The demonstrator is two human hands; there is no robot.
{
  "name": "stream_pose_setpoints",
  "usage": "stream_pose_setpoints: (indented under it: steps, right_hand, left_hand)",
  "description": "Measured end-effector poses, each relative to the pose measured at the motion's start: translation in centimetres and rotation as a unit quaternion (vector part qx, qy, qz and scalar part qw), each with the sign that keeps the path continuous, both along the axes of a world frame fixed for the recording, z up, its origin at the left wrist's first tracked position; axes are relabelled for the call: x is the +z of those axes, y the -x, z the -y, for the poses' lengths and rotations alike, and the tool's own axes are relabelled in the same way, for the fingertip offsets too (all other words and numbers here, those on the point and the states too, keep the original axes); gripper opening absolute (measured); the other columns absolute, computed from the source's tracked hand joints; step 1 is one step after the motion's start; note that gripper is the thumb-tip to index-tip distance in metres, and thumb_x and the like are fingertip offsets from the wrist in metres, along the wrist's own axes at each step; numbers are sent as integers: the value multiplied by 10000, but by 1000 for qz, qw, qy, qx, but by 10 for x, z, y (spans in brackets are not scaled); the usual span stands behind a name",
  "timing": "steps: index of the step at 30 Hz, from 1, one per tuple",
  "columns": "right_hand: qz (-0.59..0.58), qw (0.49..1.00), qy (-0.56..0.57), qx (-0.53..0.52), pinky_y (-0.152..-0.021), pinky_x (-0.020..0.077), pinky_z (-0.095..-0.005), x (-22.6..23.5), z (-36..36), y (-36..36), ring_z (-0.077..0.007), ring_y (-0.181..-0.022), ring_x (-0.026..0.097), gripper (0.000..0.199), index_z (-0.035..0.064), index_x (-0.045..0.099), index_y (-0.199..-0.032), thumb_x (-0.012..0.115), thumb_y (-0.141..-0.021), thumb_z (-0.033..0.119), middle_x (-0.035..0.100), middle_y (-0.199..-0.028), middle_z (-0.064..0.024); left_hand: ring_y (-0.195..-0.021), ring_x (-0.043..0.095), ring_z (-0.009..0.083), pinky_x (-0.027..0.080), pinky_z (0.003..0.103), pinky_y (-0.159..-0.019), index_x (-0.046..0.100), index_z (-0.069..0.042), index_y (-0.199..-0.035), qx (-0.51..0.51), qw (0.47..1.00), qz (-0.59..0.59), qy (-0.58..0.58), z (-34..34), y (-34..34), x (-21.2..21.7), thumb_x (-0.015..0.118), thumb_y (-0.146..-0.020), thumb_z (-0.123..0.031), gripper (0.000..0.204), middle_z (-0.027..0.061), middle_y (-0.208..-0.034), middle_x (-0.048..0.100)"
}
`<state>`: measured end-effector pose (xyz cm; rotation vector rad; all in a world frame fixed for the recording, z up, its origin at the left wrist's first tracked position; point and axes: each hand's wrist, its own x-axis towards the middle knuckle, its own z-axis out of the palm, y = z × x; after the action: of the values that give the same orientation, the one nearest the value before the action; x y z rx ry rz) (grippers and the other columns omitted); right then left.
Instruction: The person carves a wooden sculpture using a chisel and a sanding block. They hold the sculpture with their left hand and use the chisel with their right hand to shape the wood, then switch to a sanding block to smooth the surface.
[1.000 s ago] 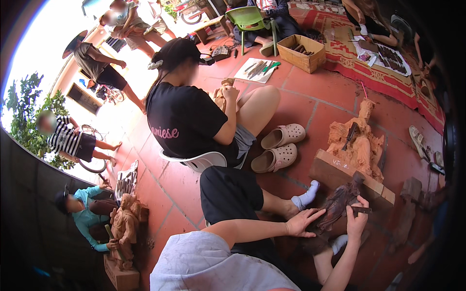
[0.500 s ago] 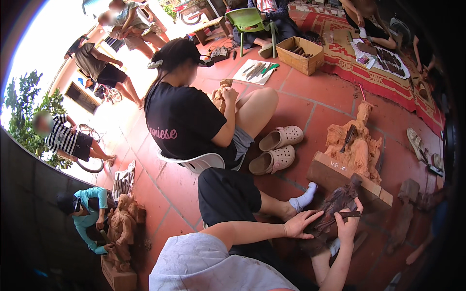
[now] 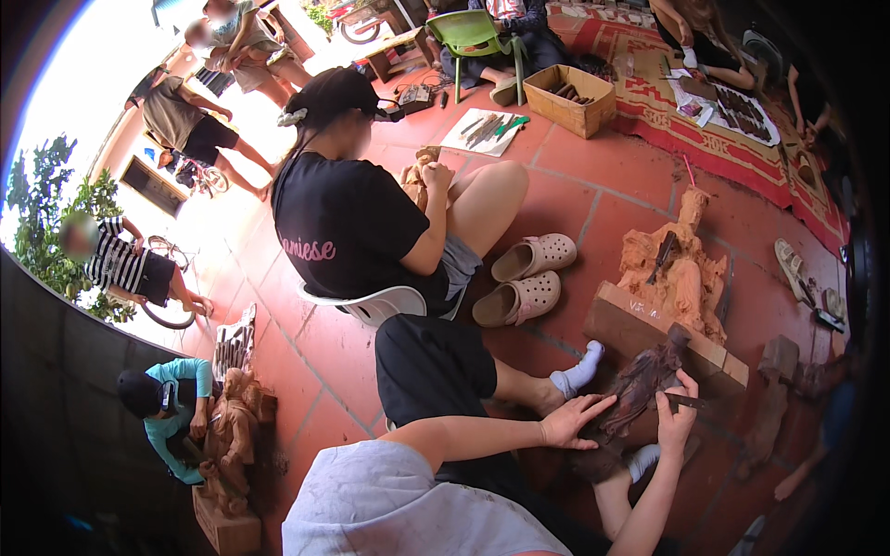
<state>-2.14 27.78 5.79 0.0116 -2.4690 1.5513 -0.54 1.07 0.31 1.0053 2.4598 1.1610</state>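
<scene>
A dark brown carved wooden figure [image 3: 638, 387] leans across my lap and lower legs, its head end pointing away from me. My left hand [image 3: 577, 423] grips its left side, fingers lying along the carving. In my right hand [image 3: 675, 415], closed at the figure's right side, is a thin dark hand tool [image 3: 688, 400], whose working tip I cannot make out. Just beyond stands a lighter, reddish wooden carving [image 3: 679, 273] on a thick wooden block [image 3: 640, 318], with a dark tool lying against it.
A person in a black shirt [image 3: 357, 213] sits ahead, carving a small figure, beside beige clogs [image 3: 519, 298]. At left, a person in teal [image 3: 171, 408] works on a wooden statue [image 3: 232, 431]. A wooden box [image 3: 570, 111] of tools and a red patterned mat [image 3: 640, 93] lie farther back.
My right hand and the thin tool have shifted slightly at the figure's side. My left hand stays on the figure. The person in teal has bent the head toward the statue.
</scene>
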Motion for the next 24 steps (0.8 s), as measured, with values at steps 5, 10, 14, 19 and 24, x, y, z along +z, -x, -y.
stream_pose_setpoints:
  steps: [5, 10, 14, 19, 24]
  right_hand:
    - [-30, 999, -42, 10, -1014, 415, -431, 8, 16, -10, -313, -1131, 554, 142, 9, 652, -800, 745, -827, 113, 441, -1447, -188]
    - [48, 998, 35, -7, -970, 448, -402, 0, 1, -6, -276, -1114, 569, 137, -6, 644, -785, 734, -831, 85, 433, -1468, -179]
    - [-40, 999, -26, 20, -923, 461, -406, 18, 16, -10, -288, -1108, 574, 108, 9, 653, -808, 741, -822, 71, 457, -1449, -192]
    - [-34, 998, -45, -12, -930, 453, -424, -2, 2, -1, -317, -1057, 581, 139, 14, 648, -806, 735, -841, 116, 507, -1345, -183]
    - [-90, 995, -52, -8, -935, 450, -431, 17, 30, -10, -314, -1037, 583, 135, 11, 647, -802, 734, -844, 106, 509, -1355, -178]
  left_hand:
    - [-1310, 461, 444, 391, 497, -1112, 173, -106, -1610, -7, 1000, -4, -22, 0, -1, 1, 799, -775, -402, 1084, 247, -1466, 402]
    - [-1313, 462, 444, 391, 496, -1113, 173, -99, -1608, -4, 1000, -7, -18, 0, -1, 2, 802, -773, -400, 1088, 246, -1465, 405]
    - [-1315, 459, 443, 390, 497, -1113, 178, -101, -1608, -2, 1000, 2, -19, -1, -1, -1, 804, -772, -395, 1085, 247, -1464, 407]
    - [-1317, 457, 443, 391, 497, -1112, 187, -111, -1608, 0, 1000, -5, -15, -3, -1, -1, 809, -763, -391, 1086, 245, -1464, 409]
    - [-1314, 457, 442, 391, 495, -1111, 186, -114, -1609, -3, 1000, 8, -17, -2, -3, -3, 813, -756, -392, 1094, 247, -1461, 411]
